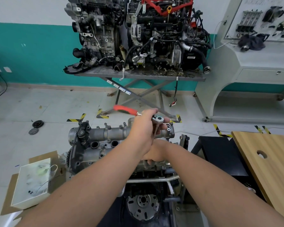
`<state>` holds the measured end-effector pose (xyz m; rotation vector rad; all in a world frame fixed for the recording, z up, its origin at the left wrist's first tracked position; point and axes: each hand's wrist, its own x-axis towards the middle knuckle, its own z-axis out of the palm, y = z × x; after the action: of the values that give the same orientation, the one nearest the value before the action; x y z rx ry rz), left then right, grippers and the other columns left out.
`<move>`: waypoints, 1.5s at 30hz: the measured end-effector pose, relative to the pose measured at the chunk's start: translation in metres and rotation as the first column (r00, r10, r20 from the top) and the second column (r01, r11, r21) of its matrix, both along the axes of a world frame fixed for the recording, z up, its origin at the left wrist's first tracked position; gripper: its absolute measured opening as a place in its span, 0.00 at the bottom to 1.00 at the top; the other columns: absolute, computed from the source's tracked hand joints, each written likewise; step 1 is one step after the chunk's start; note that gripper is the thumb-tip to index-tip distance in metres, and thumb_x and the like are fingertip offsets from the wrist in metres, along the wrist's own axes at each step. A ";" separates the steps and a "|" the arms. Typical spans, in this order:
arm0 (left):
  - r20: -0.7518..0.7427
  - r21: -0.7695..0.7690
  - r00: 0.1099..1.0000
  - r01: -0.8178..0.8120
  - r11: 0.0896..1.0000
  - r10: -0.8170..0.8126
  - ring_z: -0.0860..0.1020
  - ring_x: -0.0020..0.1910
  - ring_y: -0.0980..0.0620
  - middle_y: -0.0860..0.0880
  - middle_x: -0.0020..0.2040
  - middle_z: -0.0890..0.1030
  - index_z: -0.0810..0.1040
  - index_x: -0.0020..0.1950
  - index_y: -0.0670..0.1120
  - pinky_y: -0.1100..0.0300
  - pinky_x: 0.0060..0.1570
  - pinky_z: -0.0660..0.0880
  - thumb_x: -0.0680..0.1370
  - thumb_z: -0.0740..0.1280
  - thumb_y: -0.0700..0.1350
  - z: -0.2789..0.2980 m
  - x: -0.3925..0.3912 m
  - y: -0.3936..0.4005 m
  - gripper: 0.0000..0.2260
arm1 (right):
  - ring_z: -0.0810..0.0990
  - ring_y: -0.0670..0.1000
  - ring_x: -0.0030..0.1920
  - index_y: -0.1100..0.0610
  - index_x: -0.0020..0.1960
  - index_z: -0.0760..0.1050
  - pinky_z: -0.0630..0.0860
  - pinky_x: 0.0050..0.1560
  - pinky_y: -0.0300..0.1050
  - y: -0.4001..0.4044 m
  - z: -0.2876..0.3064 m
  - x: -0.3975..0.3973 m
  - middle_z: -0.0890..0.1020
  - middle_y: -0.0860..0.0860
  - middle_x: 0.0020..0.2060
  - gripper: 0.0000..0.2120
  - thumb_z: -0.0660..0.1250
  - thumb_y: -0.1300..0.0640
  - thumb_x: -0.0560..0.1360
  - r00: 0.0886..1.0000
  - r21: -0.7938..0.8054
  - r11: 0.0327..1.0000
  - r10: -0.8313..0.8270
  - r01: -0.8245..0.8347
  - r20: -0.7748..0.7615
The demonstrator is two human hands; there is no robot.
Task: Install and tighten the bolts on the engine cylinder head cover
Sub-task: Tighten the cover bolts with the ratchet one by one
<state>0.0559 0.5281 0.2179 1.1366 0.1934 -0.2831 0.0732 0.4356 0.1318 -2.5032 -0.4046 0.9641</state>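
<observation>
Left hand (143, 131): grips the ratchet (157, 120) at its head, steadying it upright over a bolt.
Right hand (154, 154): partly hidden; grip unclear, resting on the engine cover (105, 145).

The left half of the engine top (95, 141) lies uncovered, open from above. Over its right end the left hand (144, 130) with the ratchet (156, 119) and the right hand (154, 153) crowd together. A wooden board (269, 154) flanks the right side, a white box (33, 182) the left.
</observation>
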 end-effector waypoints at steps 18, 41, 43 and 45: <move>-0.074 0.993 0.724 -0.011 -0.119 -0.685 0.76 0.32 0.49 0.47 0.36 0.81 0.75 0.42 0.47 0.56 0.34 0.70 0.82 0.60 0.55 0.061 0.023 0.014 0.16 | 0.84 0.48 0.45 0.54 0.45 0.82 0.78 0.51 0.48 0.004 0.004 -0.004 0.86 0.48 0.38 0.15 0.67 0.43 0.77 0.997 -0.062 0.998 -0.025 0.030 0.079; -0.053 -0.013 0.999 0.001 1.000 -0.002 0.77 0.26 0.50 0.45 0.34 0.83 0.75 0.49 0.45 0.58 0.34 0.73 0.83 0.60 0.50 0.004 0.008 0.022 0.10 | 0.86 0.53 0.44 0.56 0.42 0.84 0.80 0.55 0.53 0.006 0.005 0.000 0.86 0.49 0.35 0.20 0.63 0.41 0.79 0.999 -0.053 0.999 -0.007 0.009 0.040; -0.085 0.147 0.993 0.090 0.985 -0.078 0.78 0.26 0.48 0.46 0.30 0.81 0.75 0.48 0.45 0.56 0.39 0.76 0.82 0.62 0.47 0.015 0.010 0.029 0.07 | 0.86 0.52 0.44 0.54 0.43 0.83 0.80 0.54 0.51 0.007 0.003 0.001 0.86 0.47 0.34 0.19 0.65 0.39 0.77 0.999 -0.064 0.998 -0.008 0.011 0.041; -0.096 0.296 0.975 0.220 0.929 -0.200 0.80 0.28 0.47 0.46 0.29 0.80 0.75 0.51 0.43 0.52 0.45 0.78 0.81 0.62 0.46 0.025 0.011 0.034 0.07 | 0.86 0.52 0.44 0.54 0.44 0.82 0.80 0.52 0.50 0.005 0.001 0.002 0.86 0.47 0.34 0.18 0.67 0.39 0.76 0.999 -0.048 0.998 -0.029 0.030 0.025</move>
<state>0.0666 0.5622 0.2431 1.4605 0.1756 -0.4934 0.0752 0.4406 0.1331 -2.5593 -0.3547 0.9430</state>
